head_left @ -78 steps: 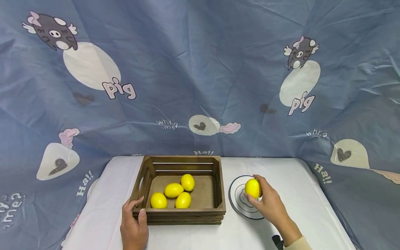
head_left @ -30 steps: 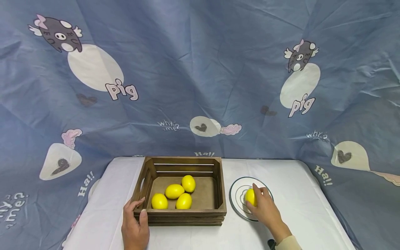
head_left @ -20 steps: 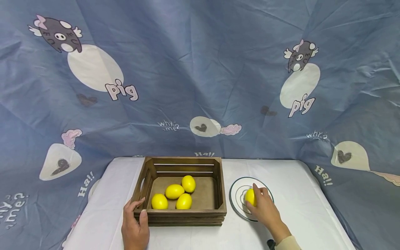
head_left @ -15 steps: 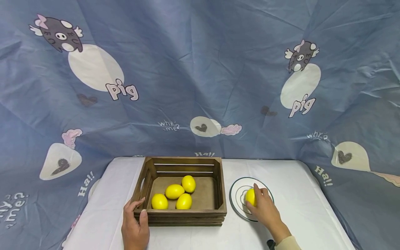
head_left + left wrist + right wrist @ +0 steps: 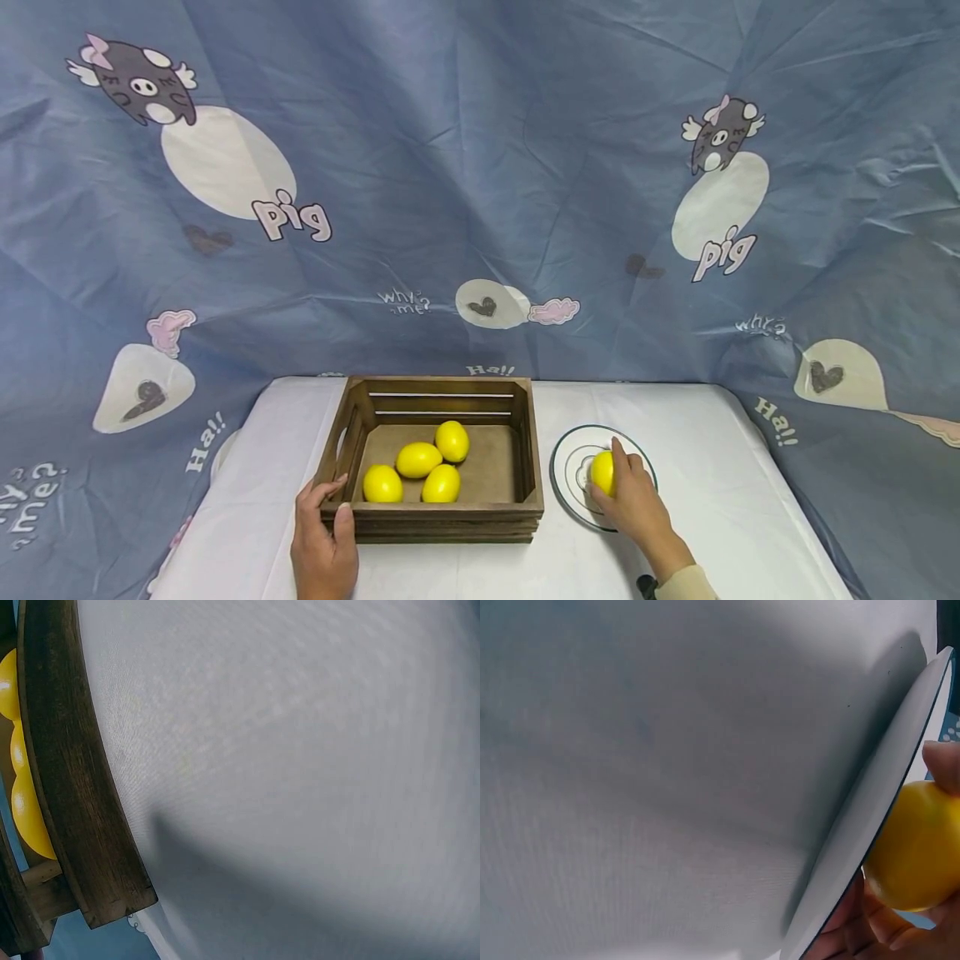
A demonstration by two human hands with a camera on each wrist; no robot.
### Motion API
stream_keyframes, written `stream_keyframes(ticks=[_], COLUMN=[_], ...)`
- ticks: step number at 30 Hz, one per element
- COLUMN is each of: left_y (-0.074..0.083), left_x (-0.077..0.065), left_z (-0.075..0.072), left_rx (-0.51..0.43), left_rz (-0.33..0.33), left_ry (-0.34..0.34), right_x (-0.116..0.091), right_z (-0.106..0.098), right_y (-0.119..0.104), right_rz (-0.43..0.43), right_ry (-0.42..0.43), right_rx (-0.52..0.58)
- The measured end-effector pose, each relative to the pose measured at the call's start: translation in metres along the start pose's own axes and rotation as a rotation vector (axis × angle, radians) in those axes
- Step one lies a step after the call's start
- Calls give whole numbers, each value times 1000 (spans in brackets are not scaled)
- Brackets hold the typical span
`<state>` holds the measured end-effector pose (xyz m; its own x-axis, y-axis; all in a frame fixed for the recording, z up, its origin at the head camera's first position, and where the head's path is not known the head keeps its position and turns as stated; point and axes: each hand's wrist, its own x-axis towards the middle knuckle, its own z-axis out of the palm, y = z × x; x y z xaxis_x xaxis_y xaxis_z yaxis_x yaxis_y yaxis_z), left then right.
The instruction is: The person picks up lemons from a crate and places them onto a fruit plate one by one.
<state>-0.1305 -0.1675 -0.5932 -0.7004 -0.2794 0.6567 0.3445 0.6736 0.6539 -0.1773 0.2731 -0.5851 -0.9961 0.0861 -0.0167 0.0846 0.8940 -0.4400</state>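
Note:
My left hand (image 5: 324, 542) grips the front left corner of a brown wooden crate (image 5: 442, 521), thumb against the front and fingers along the left side. Inside the crate lie several yellow lemons (image 5: 418, 459), grouped toward the left and middle. To the right, my right hand (image 5: 637, 500) holds another lemon (image 5: 602, 473) over a white plate (image 5: 567, 487) with a dark rim. In the right wrist view this lemon (image 5: 915, 847) sits between thumb and fingers, low at the plate (image 5: 877, 791); contact with its surface is hard to tell. The left wrist view shows the crate's wall (image 5: 79, 772), but no hand clearly.
A white cloth covers the table (image 5: 675, 417). Behind and at both sides hangs a blue patterned curtain (image 5: 480, 167). The plate stands a short gap to the right of the crate.
Since the oldest frame, my right hand has lowered the lemon toward the plate. Over the last second it has hardly moved, its index finger shifting slightly. My left hand stays at the crate.

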Motion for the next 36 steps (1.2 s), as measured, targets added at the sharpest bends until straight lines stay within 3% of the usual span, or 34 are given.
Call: stream_keyframes(ticks=[15, 22, 36], left_y=[0, 0, -1], left_x=[0, 0, 1], left_z=[0, -1, 3], left_rx=[1, 7, -26], left_rz=[11, -16, 42], left_ry=[13, -13, 41], right_x=[1, 0, -4], right_z=[10, 11, 14], right_y=[3, 3, 4], right_rz=[33, 32, 38], right_ry=[8, 12, 36], right_rx=[34, 30, 42])
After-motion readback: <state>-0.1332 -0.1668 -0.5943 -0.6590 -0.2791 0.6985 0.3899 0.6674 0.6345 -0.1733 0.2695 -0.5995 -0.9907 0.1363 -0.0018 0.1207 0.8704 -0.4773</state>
